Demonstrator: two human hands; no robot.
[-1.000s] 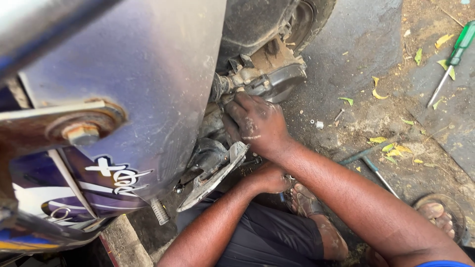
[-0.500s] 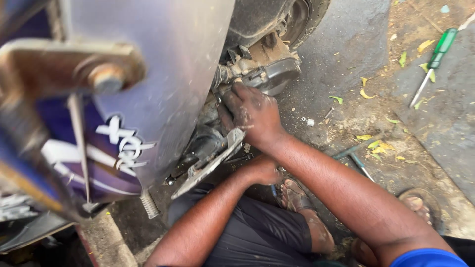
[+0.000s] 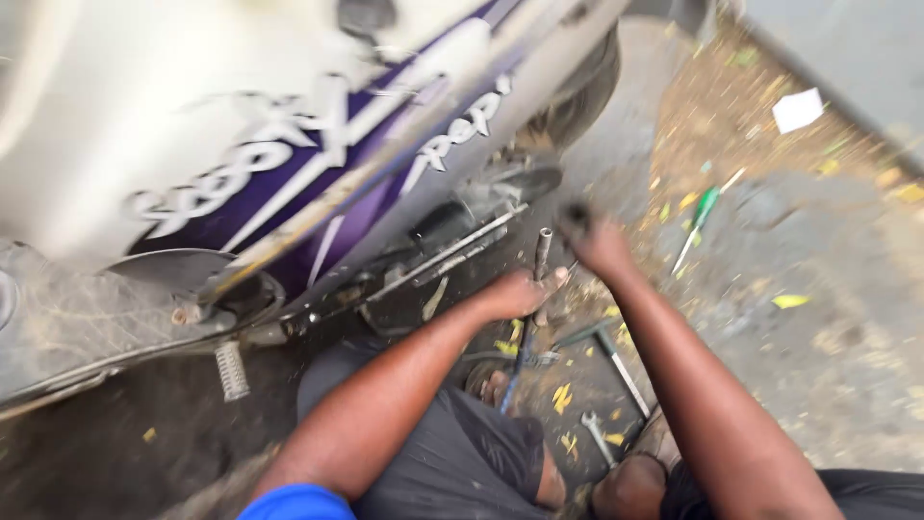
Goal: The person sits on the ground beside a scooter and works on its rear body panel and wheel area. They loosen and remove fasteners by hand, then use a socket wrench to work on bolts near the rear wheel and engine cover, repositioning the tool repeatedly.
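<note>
Socket wrench [image 3: 542, 252] stands near upright between the two hands, a grey metal tube with its open end up and its long axis running down toward the ground. Left hand [image 3: 515, 292] sits at its lower shaft, fingers [image 3: 551, 280] curled against it; whether they fully clamp it I cannot tell, blur. Right hand [image 3: 599, 243] is just beside the tube's top, on the far side, closed around something small and dark; the fingers are too smeared to read. Left hand is the nearer and lower of the two.

Outward: scooter [image 3: 289, 164], white and purple panels, underside open just left of the tube. A green-handled screwdriver [image 3: 701, 214] lies on the dirt ground [image 3: 828, 289], well apart to the right. A spanner [image 3: 597, 438] lies by the person's foot [image 3: 630, 486].
</note>
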